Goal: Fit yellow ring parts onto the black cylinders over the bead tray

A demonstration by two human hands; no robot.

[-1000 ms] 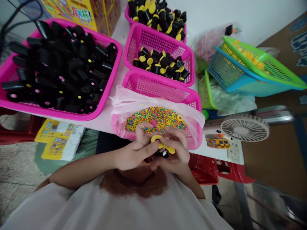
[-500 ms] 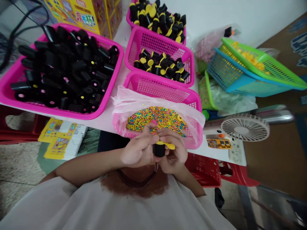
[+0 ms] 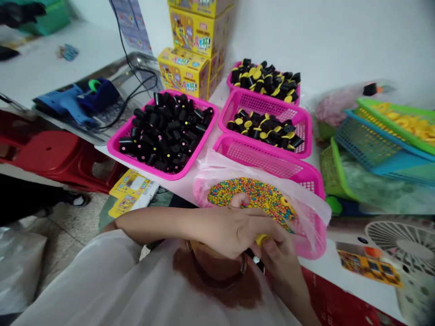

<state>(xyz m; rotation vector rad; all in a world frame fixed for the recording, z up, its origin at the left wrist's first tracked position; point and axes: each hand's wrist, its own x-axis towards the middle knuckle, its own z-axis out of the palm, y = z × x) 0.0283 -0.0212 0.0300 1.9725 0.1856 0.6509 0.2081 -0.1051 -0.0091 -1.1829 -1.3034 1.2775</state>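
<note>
**Right hand closed on a yellow-capped piece at the table's edge**

The right hand (image 3: 280,265) curls round a yellow-capped piece (image 3: 261,240), which seems mostly buried in the fingers. The left hand (image 3: 231,231) lies across it, its hold hidden. Just ahead, a pink basket (image 3: 314,181) lined with a plastic bag (image 3: 217,170) holds colored beads (image 3: 251,199) — little room there. The white table (image 3: 185,188) ends right under the hands; a basket of black tubes (image 3: 115,145) sits well left.
</note>
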